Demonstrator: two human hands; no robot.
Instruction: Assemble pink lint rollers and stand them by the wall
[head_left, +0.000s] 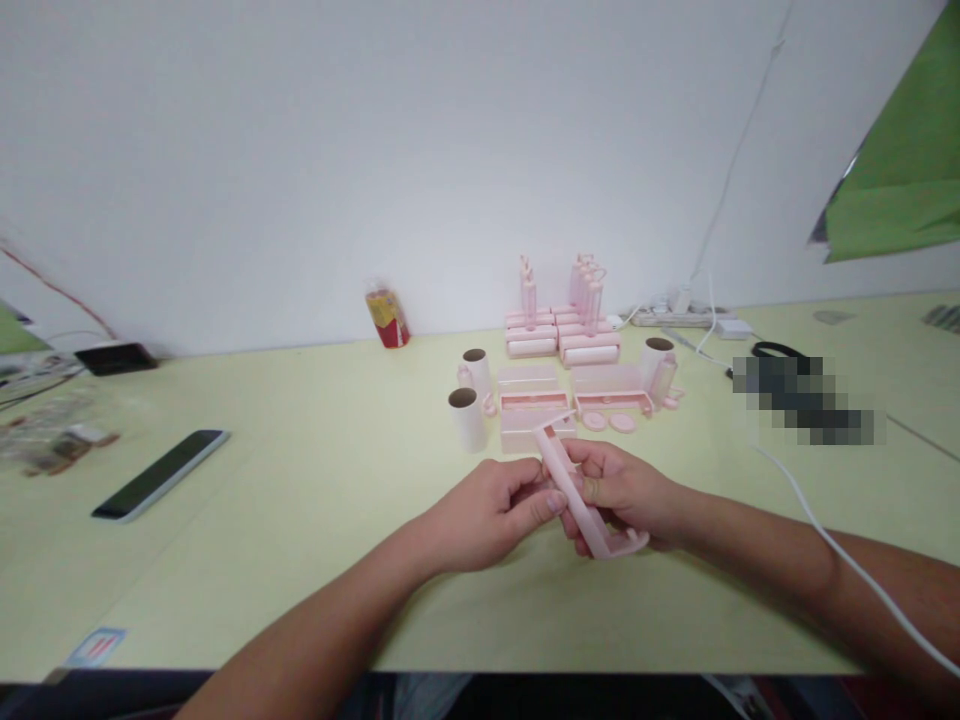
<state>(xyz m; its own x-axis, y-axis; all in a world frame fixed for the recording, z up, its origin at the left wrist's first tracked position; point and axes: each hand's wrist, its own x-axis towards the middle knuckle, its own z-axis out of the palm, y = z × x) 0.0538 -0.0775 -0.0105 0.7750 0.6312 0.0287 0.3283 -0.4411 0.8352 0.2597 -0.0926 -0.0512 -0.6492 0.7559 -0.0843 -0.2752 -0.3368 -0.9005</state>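
L hand (491,515) & R hand (634,490) pinch pink frame (562,465), thumbs on it. Step: prob. 2-handed adjusting; next needs steady R grip.

pale pink frame (568,478) at five o'clock; yellow-green table (300,560); bottle (388,318) at ten, seemingly red and yellow, though blurred; green sheet (900,180) at two; whitish wall (480,150) at twelve.

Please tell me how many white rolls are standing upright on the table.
3: the nearer left roll, the farther left roll just behind it, and the right roll, beyond the held pink holder. Others may be hidden.
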